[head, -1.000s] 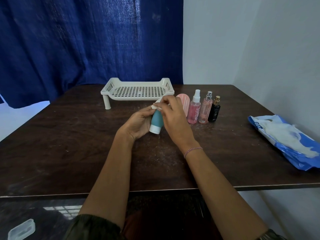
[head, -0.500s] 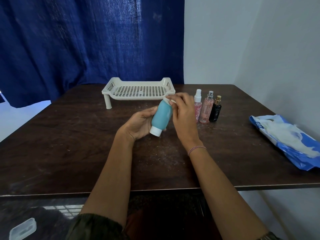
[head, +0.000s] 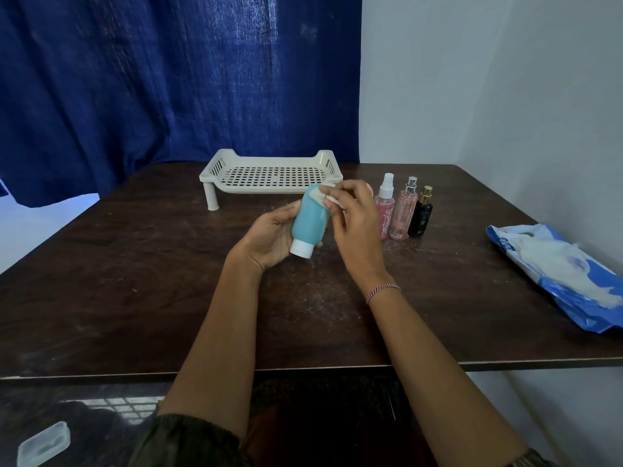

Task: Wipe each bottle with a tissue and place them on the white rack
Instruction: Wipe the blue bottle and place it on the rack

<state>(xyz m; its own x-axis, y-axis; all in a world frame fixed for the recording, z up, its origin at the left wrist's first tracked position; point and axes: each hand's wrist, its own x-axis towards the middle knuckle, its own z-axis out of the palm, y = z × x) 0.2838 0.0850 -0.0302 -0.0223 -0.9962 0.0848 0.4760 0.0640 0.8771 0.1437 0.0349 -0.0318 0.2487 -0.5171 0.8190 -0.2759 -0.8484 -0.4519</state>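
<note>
My left hand (head: 269, 234) holds a teal bottle (head: 309, 220) with a white cap, cap end pointing toward me, above the middle of the table. My right hand (head: 354, 227) pinches a small white tissue (head: 328, 199) against the bottle's far end. The white rack (head: 273, 173) stands bare behind them on short legs. To the right stand a pink spray bottle (head: 384, 205), a pale pink perfume bottle (head: 403, 210) and a black bottle (head: 421, 214) with a gold cap. A pink bottle seen earlier is hidden behind my right hand.
The dark wooden table (head: 135, 281) reaches to a white wall on the right. A blue tissue pack (head: 566, 271) with white tissue showing lies at the right edge. A blue curtain hangs behind. A small clear plastic lid (head: 43, 444) lies low at the left, below the table.
The left hand has tilted the teal bottle so more of its body shows. The right hand with the tissue has moved to the bottle's far end, covering the pink bottle behind.
</note>
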